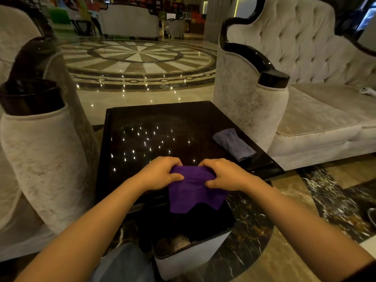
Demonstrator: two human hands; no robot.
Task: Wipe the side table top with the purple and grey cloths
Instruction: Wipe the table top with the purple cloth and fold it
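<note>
A glossy dark side table [154, 123] stands between two pale sofas. The purple cloth [193, 190] hangs over the table's near edge, held up at its top corners. My left hand [160, 174] grips the cloth's left top corner and my right hand [225, 176] grips the right one. The grey cloth [234, 144] lies crumpled on the table top near its right edge, apart from both hands.
A pale sofa arm [40, 155] stands close on the left and a tufted sofa [305, 102] on the right. A black-and-white bin [191, 247] sits on the marble floor just below the cloth. A small white object [367, 91] lies on the right sofa's seat.
</note>
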